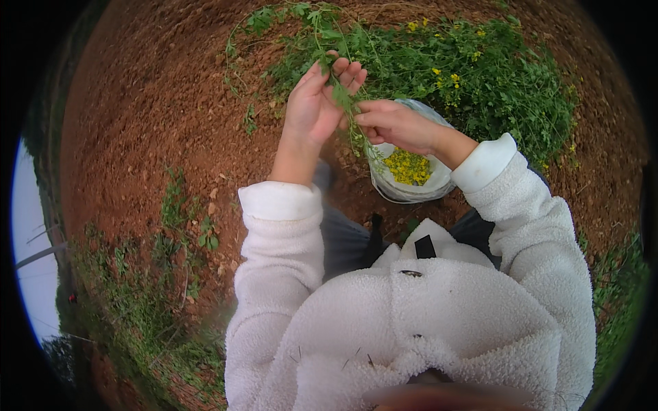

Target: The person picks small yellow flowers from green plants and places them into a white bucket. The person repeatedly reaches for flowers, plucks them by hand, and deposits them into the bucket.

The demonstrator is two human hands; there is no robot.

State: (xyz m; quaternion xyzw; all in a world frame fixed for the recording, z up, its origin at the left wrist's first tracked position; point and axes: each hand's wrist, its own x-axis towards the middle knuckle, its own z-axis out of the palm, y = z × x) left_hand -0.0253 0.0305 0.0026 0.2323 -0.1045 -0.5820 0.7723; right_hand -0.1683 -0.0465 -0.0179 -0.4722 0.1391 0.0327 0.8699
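Observation:
My left hand is palm up with curled fingers, a leafy green stem lying between its thumb and fingers. Close beside it, my right hand pinches the lower part of the same stem with thumb and forefinger. The stem arches away beyond my left hand, and its thin lower end hangs over the rim of a bucket lined with whitish plastic. Small yellow flower heads lie inside the bucket, below my right hand, which hides part of the rim.
A large heap of cut green plants with yellow flowers lies on the soil beyond and right of the bucket. Reddish, clumpy soil spreads at the left. Low weeds grow at lower left, and grass at the right edge.

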